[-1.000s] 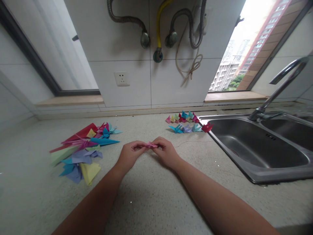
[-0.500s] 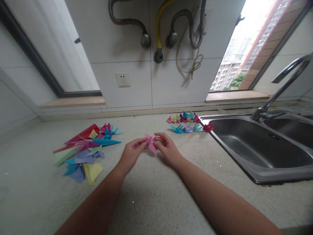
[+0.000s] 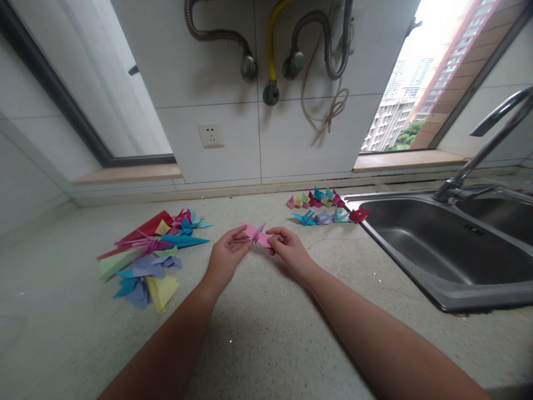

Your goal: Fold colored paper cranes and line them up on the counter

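Note:
A pink origami crane (image 3: 257, 235) is held a little above the speckled counter, its wings spread to left and right. Thumb and fingers of my left hand (image 3: 228, 251) close on its left side, near the wing and body. My right hand (image 3: 290, 253) pinches the right wing's tip between thumb and forefinger, with the other fingers curled behind. Left of my hands lies a pile of folded paper pieces (image 3: 150, 264) in red, blue, purple, green and yellow. Beyond my right hand, several small folded paper cranes (image 3: 323, 218) stand in two rows by the sink.
A steel double sink (image 3: 416, 272) with a tall tap (image 3: 470, 161) takes up the right side of the counter (image 3: 266, 333). Behind the counter rises a tiled wall with a socket (image 3: 211, 135), metal hoses and a yellow pipe (image 3: 271, 50). Windows flank it on both sides.
The pink crane has been turned between my fingers, so its wings now stretch left and right. My right fingers have shifted to the wing tip. The camera view has moved slightly.

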Demonstrator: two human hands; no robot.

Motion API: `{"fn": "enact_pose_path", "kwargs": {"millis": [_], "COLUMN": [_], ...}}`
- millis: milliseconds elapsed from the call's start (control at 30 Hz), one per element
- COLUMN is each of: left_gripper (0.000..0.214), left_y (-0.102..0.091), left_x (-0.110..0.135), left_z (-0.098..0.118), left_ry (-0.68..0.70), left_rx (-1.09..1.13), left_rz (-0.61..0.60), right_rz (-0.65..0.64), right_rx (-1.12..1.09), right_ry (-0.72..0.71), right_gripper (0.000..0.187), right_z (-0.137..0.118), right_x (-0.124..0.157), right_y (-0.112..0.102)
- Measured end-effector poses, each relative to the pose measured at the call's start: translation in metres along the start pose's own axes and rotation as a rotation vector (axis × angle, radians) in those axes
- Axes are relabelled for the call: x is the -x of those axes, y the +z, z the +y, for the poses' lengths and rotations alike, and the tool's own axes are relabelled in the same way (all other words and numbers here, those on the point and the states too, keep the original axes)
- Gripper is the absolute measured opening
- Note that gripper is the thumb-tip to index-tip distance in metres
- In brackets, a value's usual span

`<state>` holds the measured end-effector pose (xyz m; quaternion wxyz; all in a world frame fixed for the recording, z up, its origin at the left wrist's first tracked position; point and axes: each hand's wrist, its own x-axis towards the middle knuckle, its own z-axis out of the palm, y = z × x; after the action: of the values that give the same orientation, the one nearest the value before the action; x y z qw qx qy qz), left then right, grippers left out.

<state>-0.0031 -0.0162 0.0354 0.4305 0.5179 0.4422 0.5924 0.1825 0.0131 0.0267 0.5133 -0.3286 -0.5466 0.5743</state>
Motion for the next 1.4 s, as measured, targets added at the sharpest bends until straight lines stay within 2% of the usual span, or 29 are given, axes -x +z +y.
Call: {"fn": "enact_pose_path", "kwargs": {"millis": [100, 233, 433, 567, 800, 933, 1067, 1233, 1400], "left_gripper": [0.071, 0.072, 0.062, 0.050, 0.043, 0.044, 0.036, 0.020, 0.025], "left_y": [0.002, 0.004, 0.006, 0.007, 0.003, 0.002, 0.002, -0.004, -0.009], "left_x": [0.001, 0.003, 0.009, 0.009, 0.003, 0.002, 0.001, 0.001, 0.007], "left_z": [0.001, 0.002, 0.008, 0.008, 0.002, 0.004, 0.009, 0.013, 0.020], "left_ry": [-0.009, -0.124, -0.268, -0.251, -0.221, -0.238, -0.224, -0.210, -0.223], "left_rx": [0.163, 0.352, 0.385, 0.357, 0.419, 0.448, 0.525, 0.732, 0.845], "left_rz": [0.016, 0.004, -0.172, -0.205, -0.115, -0.066, -0.031, -0.103, -0.232], "right_rz": [-0.005, -0.027, -0.018, 0.008, 0.049, 0.070, 0.035, 0.008, -0.032], "right_rx": [-0.026, -0.051, -0.110, -0.172, -0.314, -0.298, -0.233, -0.122, -0.068], "right_ry": [0.000, -0.002, -0.011, 0.033, 0.075, 0.050, 0.040, -0.002, -0.018], "right_gripper": [0.023, 0.020, 0.021, 0.025, 0.031, 0.029, 0.026, 0.023, 0.023], "right_z": [0.004, 0.007, 0.005, -0.001, -0.003, 0.004, 0.005, 0.002, 0.001], "right_x": [-0.003, -0.003, -0.001, 0.000, 0.000, -0.003, -0.002, 0.002, 0.005], "right_y": [-0.003, -0.004, -0.004, -0.002, 0.000, -0.001, 0.001, 0.004, 0.006]}}
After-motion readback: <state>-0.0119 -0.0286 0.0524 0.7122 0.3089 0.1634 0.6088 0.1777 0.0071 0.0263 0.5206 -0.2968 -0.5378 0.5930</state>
